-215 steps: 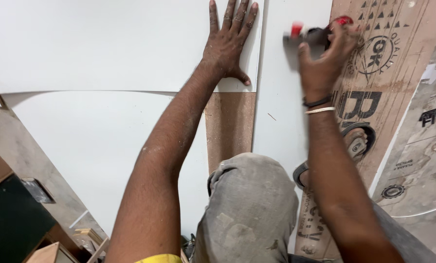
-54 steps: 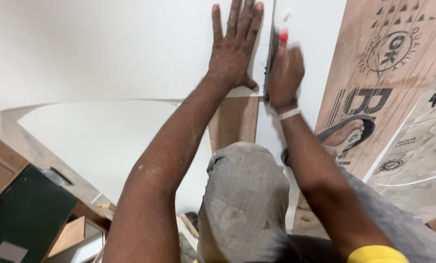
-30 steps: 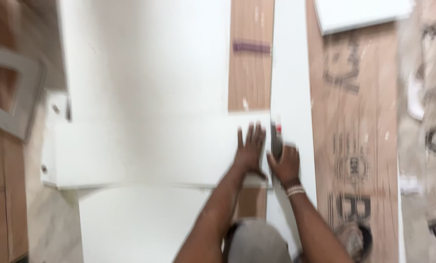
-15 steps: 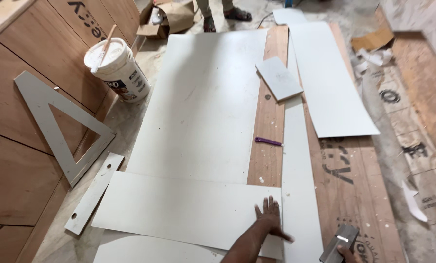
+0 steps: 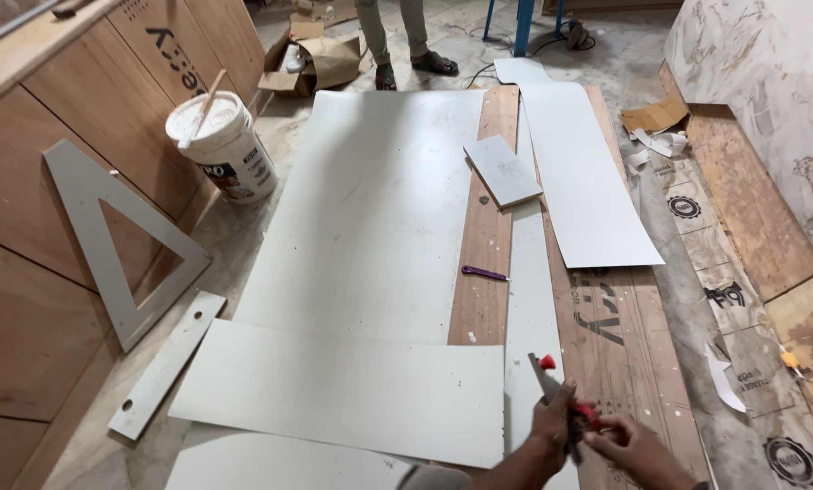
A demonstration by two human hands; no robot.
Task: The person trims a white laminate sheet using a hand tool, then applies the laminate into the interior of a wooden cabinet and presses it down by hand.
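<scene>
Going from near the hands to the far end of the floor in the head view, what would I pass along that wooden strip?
Cutter in both hands, left hand and right hand → purple pen → small white offcut → person's sandalled feet.

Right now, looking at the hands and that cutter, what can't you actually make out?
- Cutter, head view: both hands wrap its body, so only the tip and red parts show.
- Left hand and right hand: forearms cut off by the bottom edge.
- Person standing beyond the white sheet: only legs show; top edge cuts the rest.
</scene>
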